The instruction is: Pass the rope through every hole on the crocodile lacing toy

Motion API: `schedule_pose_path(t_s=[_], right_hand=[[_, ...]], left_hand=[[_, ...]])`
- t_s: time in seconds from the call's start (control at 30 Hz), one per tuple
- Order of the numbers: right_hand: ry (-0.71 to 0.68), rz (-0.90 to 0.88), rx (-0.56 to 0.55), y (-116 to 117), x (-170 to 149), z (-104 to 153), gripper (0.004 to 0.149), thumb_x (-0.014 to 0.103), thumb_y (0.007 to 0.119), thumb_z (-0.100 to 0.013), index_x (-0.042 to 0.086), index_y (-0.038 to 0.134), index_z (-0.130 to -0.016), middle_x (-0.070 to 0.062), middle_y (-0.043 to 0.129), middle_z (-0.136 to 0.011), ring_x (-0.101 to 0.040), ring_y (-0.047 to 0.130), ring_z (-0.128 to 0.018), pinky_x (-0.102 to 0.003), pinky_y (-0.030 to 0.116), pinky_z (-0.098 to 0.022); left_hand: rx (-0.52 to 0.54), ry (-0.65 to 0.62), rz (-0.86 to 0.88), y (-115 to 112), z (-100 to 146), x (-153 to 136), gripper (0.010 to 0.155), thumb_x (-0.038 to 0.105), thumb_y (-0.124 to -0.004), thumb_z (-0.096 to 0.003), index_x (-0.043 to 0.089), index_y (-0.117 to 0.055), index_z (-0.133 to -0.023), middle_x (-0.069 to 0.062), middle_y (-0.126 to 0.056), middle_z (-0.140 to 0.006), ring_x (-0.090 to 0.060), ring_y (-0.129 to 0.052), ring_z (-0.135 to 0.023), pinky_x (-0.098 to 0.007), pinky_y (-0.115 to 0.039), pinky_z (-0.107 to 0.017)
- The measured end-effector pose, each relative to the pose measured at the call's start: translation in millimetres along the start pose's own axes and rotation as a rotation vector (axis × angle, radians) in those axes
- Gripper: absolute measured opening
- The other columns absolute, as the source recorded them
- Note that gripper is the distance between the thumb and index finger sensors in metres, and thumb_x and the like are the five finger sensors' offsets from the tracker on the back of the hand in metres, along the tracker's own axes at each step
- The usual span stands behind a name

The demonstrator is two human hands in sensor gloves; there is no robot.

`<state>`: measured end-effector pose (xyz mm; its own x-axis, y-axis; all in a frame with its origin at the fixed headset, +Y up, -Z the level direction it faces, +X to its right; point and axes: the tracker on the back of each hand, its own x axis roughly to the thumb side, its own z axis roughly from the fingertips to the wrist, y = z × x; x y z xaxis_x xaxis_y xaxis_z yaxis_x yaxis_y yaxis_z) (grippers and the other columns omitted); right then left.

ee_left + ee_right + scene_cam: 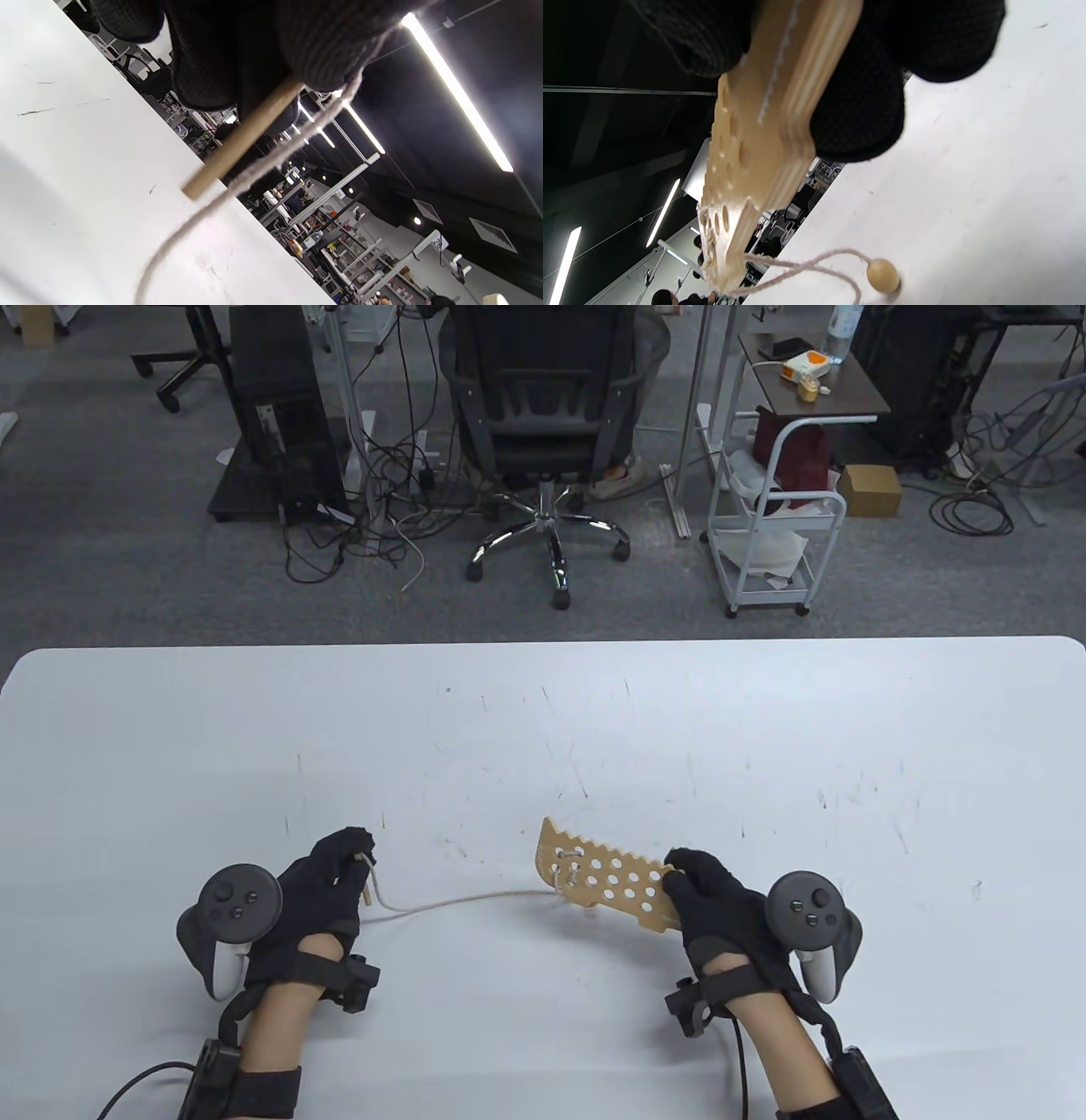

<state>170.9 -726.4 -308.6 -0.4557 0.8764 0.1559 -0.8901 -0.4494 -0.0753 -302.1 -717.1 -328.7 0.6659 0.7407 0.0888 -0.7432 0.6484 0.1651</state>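
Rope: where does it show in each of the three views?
Table view: rope runs across the table from the left hand to the crocodile board.
Left wrist view: rope drops from the gloved fingers beside the wooden needle.
Right wrist view: rope loops at the board's far end, ending in a bead.
Shared landmark: white table.

A: Right hand point(721, 899) grips one end of the crocodile board point(602, 882), its toothed edge on the far side, the board angling away to that hand's left.

B: And the rope point(458, 902)?

A: It runs from the holes at the board's far end across the white surface point(594, 712) to the left hand point(327, 891), which pinches the wooden needle point(367, 882) at its fingertips.
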Motion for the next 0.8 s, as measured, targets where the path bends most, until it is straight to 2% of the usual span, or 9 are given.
schedule_pose_path(t_s=[0.17,0.3,0.47,0.67,0.8], right_hand=[[-0.055,0.014,0.068,14,10,6,0.045,0.035,0.077,-0.046,0.015,0.075,-0.086,-0.007,0.097,-0.065,-0.027,0.103,-0.042,-0.048,0.078,-0.041],[-0.07,-0.024,0.108,23,15,11,0.045,0.035,0.077,-0.046,0.015,0.075,-0.086,-0.007,0.097,-0.065,-0.027,0.103,-0.042,-0.047,0.078,-0.041],[-0.091,-0.038,0.142,29,20,15,0.045,0.036,0.077,-0.046,0.015,0.075,-0.086,-0.006,0.097,-0.065,-0.027,0.103,-0.042,-0.047,0.078,-0.041],[-0.107,-0.052,0.153,32,23,17,0.045,0.036,0.077,-0.046,0.015,0.075,-0.086,-0.007,0.097,-0.066,-0.027,0.104,-0.042,-0.047,0.078,-0.041],[-0.12,-0.073,0.158,33,26,20,0.045,0.036,0.077,-0.046,0.015,0.075,-0.086,-0.006,0.097,-0.065,-0.027,0.104,-0.042,-0.047,0.078,-0.041]], left_hand=[[-0.034,-0.02,-0.023,-8,0,3,0.045,0.035,-0.089,-0.039,0.035,-0.087,-0.083,0.004,-0.102,-0.079,-0.026,-0.095,-0.082,-0.053,-0.067,-0.071],[-0.057,-0.05,-0.065,-13,1,9,0.043,0.037,-0.09,-0.0385,0.038,-0.09,-0.081,0.002,-0.09,-0.086,-0.029,-0.084,-0.086,-0.055,-0.061,-0.073],[-0.094,-0.062,-0.047,-19,2,12,0.042,0.037,-0.09,-0.0386,0.038,-0.09,-0.081,0.004,-0.093,-0.078,-0.027,-0.089,-0.08,-0.055,-0.064,-0.072],[-0.213,-0.085,0.008,-33,0,13,0.043,0.03,-0.088,-0.0397,0.034,-0.087,-0.083,0.002,-0.096,-0.079,-0.029,-0.093,-0.08,-0.056,-0.067,-0.07],[-0.301,-0.062,0.12,-45,1,12,0.043,0.029,-0.087,-0.0402,0.033,-0.085,-0.083,0.002,-0.097,-0.079,-0.029,-0.094,-0.079,-0.056,-0.068,-0.07]])
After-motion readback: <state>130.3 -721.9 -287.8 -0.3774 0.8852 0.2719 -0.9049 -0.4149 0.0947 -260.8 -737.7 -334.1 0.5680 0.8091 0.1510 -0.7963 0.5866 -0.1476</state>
